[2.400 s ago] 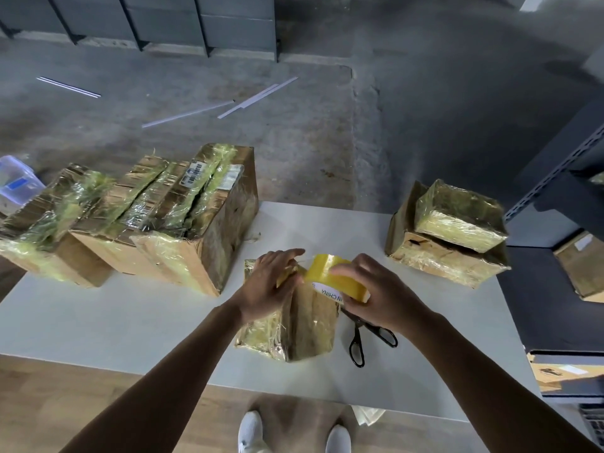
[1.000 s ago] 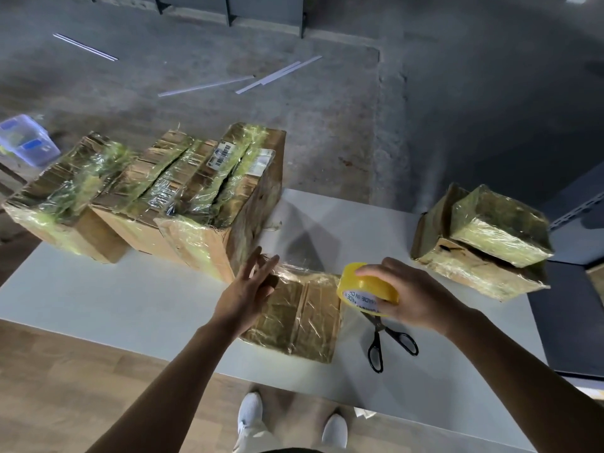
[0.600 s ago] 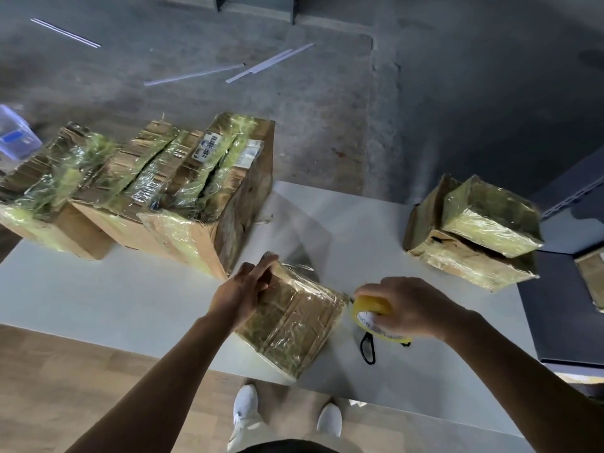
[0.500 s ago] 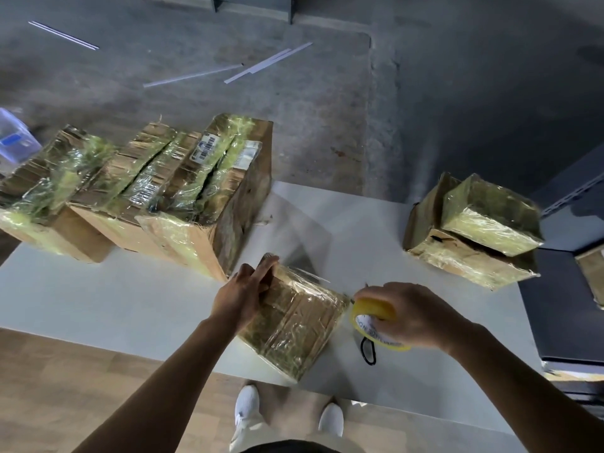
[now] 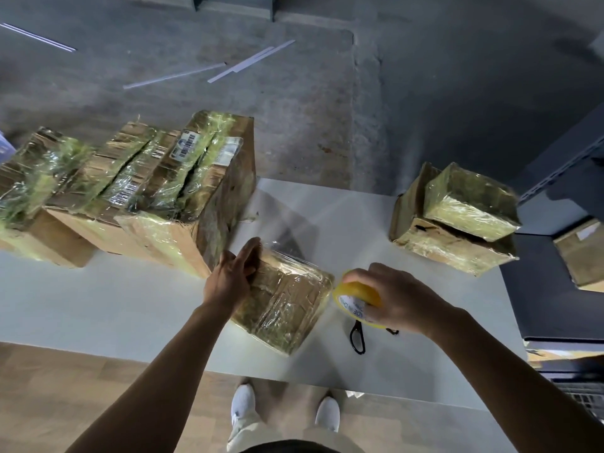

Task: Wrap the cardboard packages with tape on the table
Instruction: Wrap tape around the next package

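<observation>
Left hand (image 5: 228,282) holds the crinkly cardboard package (image 5: 287,305) (boxy, glossy), right hand (image 5: 400,299) grasps the round tape roll (image 5: 356,297).

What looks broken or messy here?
The lower package in the right-hand stack has a dark rip in its cardboard, and the smaller package sits crooked on it. Thin white strips lie scattered on the floor beyond the table.

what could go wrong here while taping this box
The package sits skewed near the table's front edge, held only at one corner by the left hand; a tug from the tape roll might swing it off. The scissors lie right under the right hand, so it may catch them.
</observation>
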Tool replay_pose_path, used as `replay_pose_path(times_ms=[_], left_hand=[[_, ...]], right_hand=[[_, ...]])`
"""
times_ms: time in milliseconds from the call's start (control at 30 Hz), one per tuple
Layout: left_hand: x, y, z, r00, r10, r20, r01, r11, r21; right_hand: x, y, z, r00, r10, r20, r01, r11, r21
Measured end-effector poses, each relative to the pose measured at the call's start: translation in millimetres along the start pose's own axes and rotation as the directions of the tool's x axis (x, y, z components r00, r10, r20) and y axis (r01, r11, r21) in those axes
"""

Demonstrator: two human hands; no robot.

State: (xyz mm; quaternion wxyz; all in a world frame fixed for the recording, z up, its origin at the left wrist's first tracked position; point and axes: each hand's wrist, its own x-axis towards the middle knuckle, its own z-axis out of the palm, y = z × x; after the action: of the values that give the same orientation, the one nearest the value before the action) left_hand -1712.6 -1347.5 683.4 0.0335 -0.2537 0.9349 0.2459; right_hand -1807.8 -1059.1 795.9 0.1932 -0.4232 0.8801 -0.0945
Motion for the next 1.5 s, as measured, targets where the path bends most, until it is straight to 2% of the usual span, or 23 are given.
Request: replay_pose_path(times_ms=[133,533,567,633,700,733,800,833,967,1100,1200,1400,1500], left_hand=[[0.2,5.2,-1.9,1.0,0.017,0.024,-0.017,1.0,0.021],[-4.2,9.3,-7.7,0.997,0.052,0.051,-0.054,0.998,0.04],[-6.1,11.0,-9.2,0.998,0.062,0.029,-0.064,0.995,0.083],[-8.5,20.4,-13.6,0.992,0.124,-0.009,-0.116,0.95,0.288],[-7.4,36.1,-16.6,0.958,0.275,0.082,-0.279,0.822,0.497],[-7.7,44.3,-15.6,0.915,0.365,0.173,-0.399,0.75,0.528],[-9.5,55.9,-9.3,0.81,0.509,0.292,-0.585,0.654,0.48],[-9.2,57.5,-6.5,0.787,0.54,0.299,-0.616,0.65,0.446],[-1.8,56.7,-7.7,0.797,0.49,0.354,-0.601,0.706,0.375],[8.4,61.5,-7.1,0.803,0.501,0.322,-0.593,0.726,0.349],[13.2,69.4,-9.0,0.788,0.488,0.375,-0.606,0.721,0.335],[1.0,90.0,-8.8,0.665,0.567,0.486,-0.639,0.769,-0.021],[-2.9,100.8,-1.2,0.683,0.577,0.448,-0.632,0.774,-0.035]], right_hand=[[-1.9,12.4,14.1,0.994,0.074,0.085,-0.068,0.995,-0.069],[-3.8,17.1,33.0,0.985,0.147,0.089,-0.154,0.986,0.069],[-3.0,17.4,32.5,0.985,0.15,0.087,-0.155,0.986,0.057],[0.4,15.4,35.0,0.984,0.155,0.092,-0.159,0.987,0.03],[5.7,10.7,41.1,0.985,0.146,0.093,-0.148,0.989,0.009],[7.7,7.6,44.9,0.985,0.144,0.098,-0.146,0.989,0.007],[9.6,3.8,51.1,0.984,0.148,0.096,-0.15,0.988,0.016],[9.8,3.0,52.9,0.984,0.156,0.09,-0.159,0.987,0.022],[10.5,1.7,59.3,0.985,0.169,0.047,-0.171,0.984,0.055],[14.5,-1.2,61.9,0.985,0.17,0.021,-0.171,0.983,0.066],[14.2,-1.4,62.3,0.985,0.169,0.026,-0.171,0.982,0.078],[13.7,-0.4,61.2,0.986,0.167,0.025,-0.168,0.981,0.092],[10.2,1.5,64.3,0.985,0.173,0.015,-0.173,0.978,0.114]])
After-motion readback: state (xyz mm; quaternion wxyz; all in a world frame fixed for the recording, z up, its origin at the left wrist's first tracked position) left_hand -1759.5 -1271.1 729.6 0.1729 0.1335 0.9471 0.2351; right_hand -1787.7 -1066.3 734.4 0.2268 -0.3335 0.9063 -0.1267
